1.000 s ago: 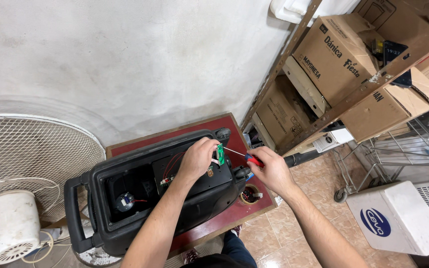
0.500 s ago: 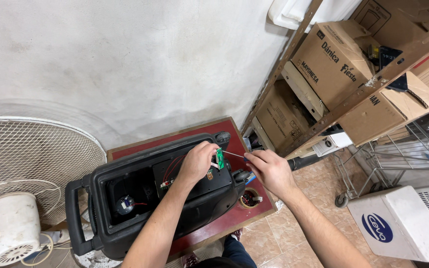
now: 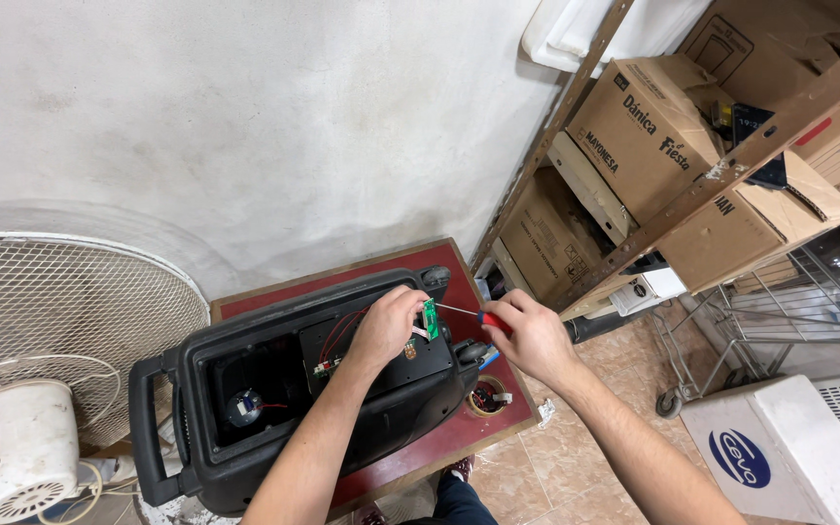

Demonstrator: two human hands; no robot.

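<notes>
One black speaker cabinet [image 3: 245,408] lies on its back on a small red worktop [image 3: 459,437], its rear panel open so that one round part with red wires shows inside. The left hand [image 3: 386,326] rests on the open panel, and its fingers [image 3: 415,303] are closed on one small green circuit board [image 3: 430,318], held upright at the cabinet's edge. The right hand [image 3: 527,335] is wrapped tightly around the red handle of one screwdriver [image 3: 473,316], whose thin shaft points left and meets the green board. Just beside the cabinet, near the right wrist, sits one small round dish [image 3: 486,397] holding loose bits too small to tell apart. One white fan [image 3: 41,389] with a wire grille stands to the left of the cabinet. Behind the right hand, one slanted metal rack [image 3: 731,160] carries several cardboard boxes, and one white box [image 3: 780,452] rests on the tiled floor.
</notes>
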